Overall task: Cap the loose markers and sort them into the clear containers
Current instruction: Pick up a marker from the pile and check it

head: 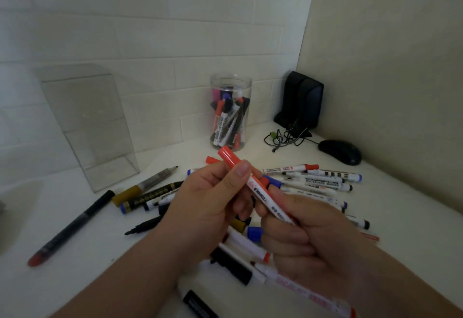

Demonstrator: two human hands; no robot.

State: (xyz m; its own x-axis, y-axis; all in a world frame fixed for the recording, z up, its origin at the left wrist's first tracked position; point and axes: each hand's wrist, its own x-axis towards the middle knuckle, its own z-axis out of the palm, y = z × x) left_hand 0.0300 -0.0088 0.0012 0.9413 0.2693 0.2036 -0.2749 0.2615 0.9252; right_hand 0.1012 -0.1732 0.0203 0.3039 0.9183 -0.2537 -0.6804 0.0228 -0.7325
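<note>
Red whiteboard marker point(260, 193) seemingly being capped: left hand point(208, 200) grip pinching cap point(226, 156), right hand point(308, 237) grip curling round barrel. Round clear jar point(231, 78) holding some; most loose markers point(318, 182) lying on bench point(100, 255).

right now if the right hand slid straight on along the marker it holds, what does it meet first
The left hand, pinching the same red-capped white marker just ahead. Past it, probably the clear round jar of markers; depth is unclear.
</note>
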